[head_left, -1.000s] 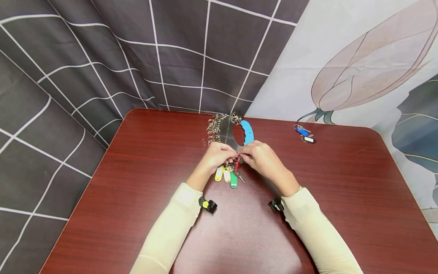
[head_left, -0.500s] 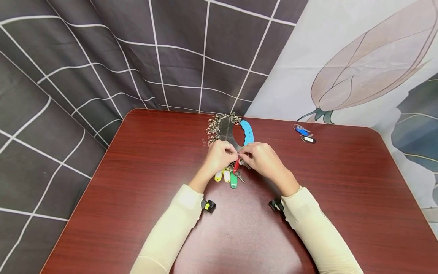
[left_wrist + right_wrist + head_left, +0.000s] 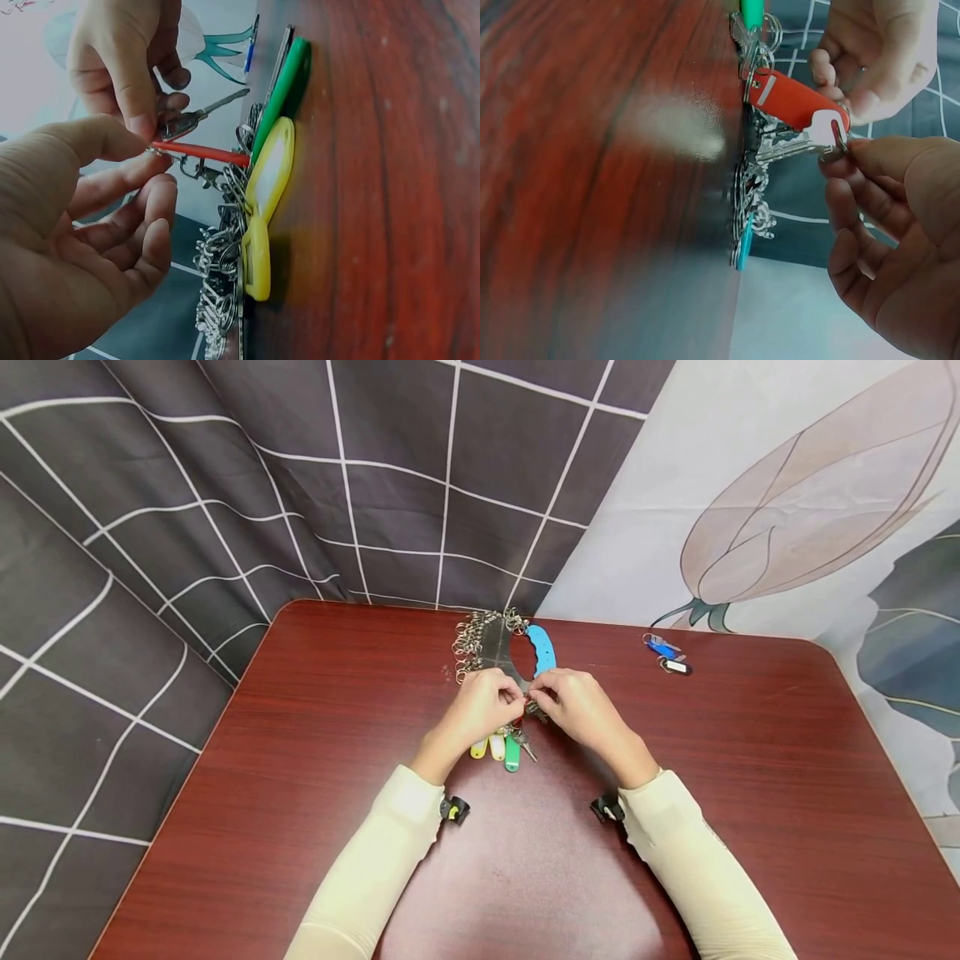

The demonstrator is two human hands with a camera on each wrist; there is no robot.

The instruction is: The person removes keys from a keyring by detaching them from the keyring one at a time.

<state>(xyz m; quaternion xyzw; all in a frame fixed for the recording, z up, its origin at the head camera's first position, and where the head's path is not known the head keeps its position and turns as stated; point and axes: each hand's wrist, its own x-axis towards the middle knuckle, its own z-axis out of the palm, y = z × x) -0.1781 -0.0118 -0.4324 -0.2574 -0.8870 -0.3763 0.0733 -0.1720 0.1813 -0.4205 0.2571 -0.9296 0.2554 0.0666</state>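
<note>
My left hand point(image 3: 480, 703) and right hand point(image 3: 576, 703) meet over the near end of a curved metal key holder point(image 3: 495, 645) with a blue handle point(image 3: 542, 650). Thumb and fingers of both hands pinch a small key ring point(image 3: 844, 141), mostly hidden by the fingertips. A red key tag point(image 3: 793, 101) and a silver key point(image 3: 787, 148) hang from this ring, and the tag slants down to the holder's clips. Beside it lie a green tag point(image 3: 512, 754) and two yellow tags point(image 3: 272, 169), with another key point(image 3: 527, 746) near the green one.
Many small rings and clips point(image 3: 468, 643) line the holder's left edge. Two key sets, with a blue tag point(image 3: 662, 647) and a black tag point(image 3: 678, 667), lie at the back right of the wooden table point(image 3: 337, 710). Curtains hang behind it.
Both hands have shifted slightly right. The red tag has gone more under the left fingers, and the key below the right fingers shows more. Both hands keep their pinch.
</note>
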